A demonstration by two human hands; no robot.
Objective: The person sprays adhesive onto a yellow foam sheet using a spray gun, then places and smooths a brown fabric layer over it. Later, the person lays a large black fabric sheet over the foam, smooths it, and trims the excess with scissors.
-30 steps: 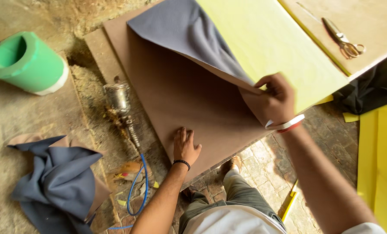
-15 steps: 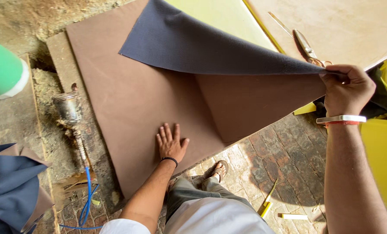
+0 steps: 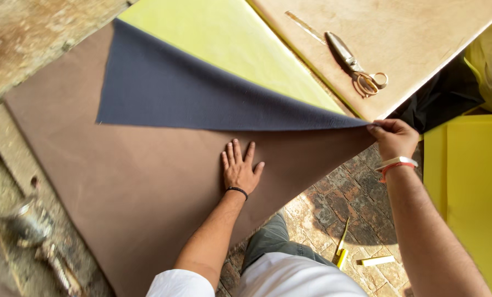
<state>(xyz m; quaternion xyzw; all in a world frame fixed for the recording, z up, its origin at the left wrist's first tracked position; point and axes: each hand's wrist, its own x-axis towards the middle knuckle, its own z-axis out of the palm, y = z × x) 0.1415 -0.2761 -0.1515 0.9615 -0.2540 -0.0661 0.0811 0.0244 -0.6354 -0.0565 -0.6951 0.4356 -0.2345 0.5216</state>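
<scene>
A large brown sheet (image 3: pixel 119 181) lies flat in front of me, its far part folded back so the grey-blue underside (image 3: pixel 191 93) shows. My left hand (image 3: pixel 239 168) rests flat on the brown surface with fingers spread, a dark band on the wrist. My right hand (image 3: pixel 394 137) pinches the folded sheet's corner at the right and holds it lifted above the brick floor. A white and red band circles that wrist.
A yellow-green foam sheet (image 3: pixel 229 44) lies beyond the fold. Scissors (image 3: pixel 356 66) and a thin ruler (image 3: pixel 306 26) rest on a tan board (image 3: pixel 422 33). Yellow foam (image 3: pixel 471 187) lies at right. A metal spray gun (image 3: pixel 28 225) lies at left. Small yellow scraps (image 3: pixel 375 260) sit on the bricks.
My right hand has drawn the sheet's corner further right and towards me, spreading the fold wider. The left hand stays pressed flat. The view has shifted, dropping the green roll and grey cloth out of frame.
</scene>
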